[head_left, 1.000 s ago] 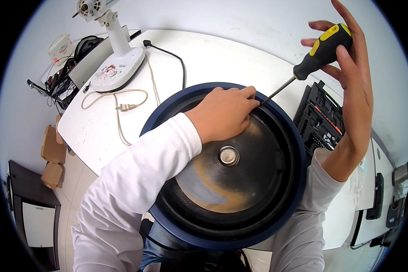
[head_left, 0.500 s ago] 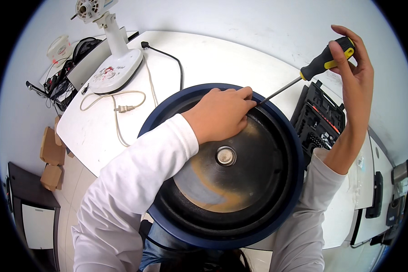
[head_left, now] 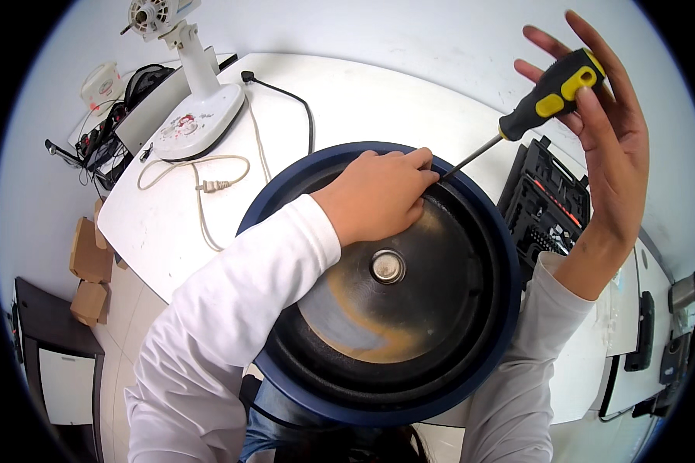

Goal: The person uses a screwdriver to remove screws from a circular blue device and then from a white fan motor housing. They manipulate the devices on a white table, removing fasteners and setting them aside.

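Note:
A large round dark blue appliance base (head_left: 500, 309) has a black, discoloured inner plate (head_left: 421, 301) with a metal centre knob (head_left: 388, 266). My left hand (head_left: 378, 193) lies over its upper part, fingers curled at the inner rim beside the screwdriver's tip; what they hold there is hidden. My right hand (head_left: 610, 139) is raised at the upper right, thumb on the black and yellow handle of a screwdriver (head_left: 537, 108), other fingers loosely spread around and behind it. The shaft slants down to the rim beside my left fingertips.
The white table (head_left: 170, 231) bears a white fan stand (head_left: 201, 123), a beige plug cord (head_left: 212, 186), a black cable (head_left: 297, 100) and an open black tool case (head_left: 544, 201). Cardboard boxes (head_left: 90, 251) sit on the floor at left; another desk (head_left: 622, 386) stands at right.
My right fingers closed round the handle half a second ago, then spread again, and the handle has turned. My left hand stays at the rim.

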### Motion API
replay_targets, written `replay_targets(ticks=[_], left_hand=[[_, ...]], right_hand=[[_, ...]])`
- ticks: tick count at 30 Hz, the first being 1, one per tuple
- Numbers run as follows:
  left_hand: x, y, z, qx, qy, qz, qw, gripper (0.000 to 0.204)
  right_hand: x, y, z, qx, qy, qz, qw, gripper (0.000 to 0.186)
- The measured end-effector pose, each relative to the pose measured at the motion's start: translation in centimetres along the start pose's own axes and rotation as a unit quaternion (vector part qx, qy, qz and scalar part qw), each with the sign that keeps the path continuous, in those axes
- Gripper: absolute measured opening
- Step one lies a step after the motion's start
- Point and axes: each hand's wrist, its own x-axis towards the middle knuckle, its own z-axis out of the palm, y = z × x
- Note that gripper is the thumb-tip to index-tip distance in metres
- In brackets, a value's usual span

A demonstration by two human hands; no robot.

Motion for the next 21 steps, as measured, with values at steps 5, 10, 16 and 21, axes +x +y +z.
replay_targets(ticks=[5, 10, 16, 21], left_hand=[[0.2, 0.3, -0.1, -0.003, -0.004, -0.003, 1.000, 0.035], [0.1, 0.1, 0.1, 0.007, 0.000, -0.001, 1.000, 0.035], [0.2, 0.4, -0.5, -0.025, -0.008, -0.014, 1.000, 0.032], [0.2, 0.2, -0.4, -0.031, -0.016, -0.026, 0.999, 0.030]], right_hand=[[0.3, 0.5, 0.4, -0.037, 0.057, 0.015, 0.998, 0.042], [0.1, 1.0, 0.5, -0.161, 0.117, 0.004, 0.980, 0.038], [-0.1, 2.1, 1.3, -0.260, 0.144, -0.031, 0.954, 0.034], [0.4, 0.7, 2.2, -0.138, 0.108, -0.002, 0.985, 0.044]])
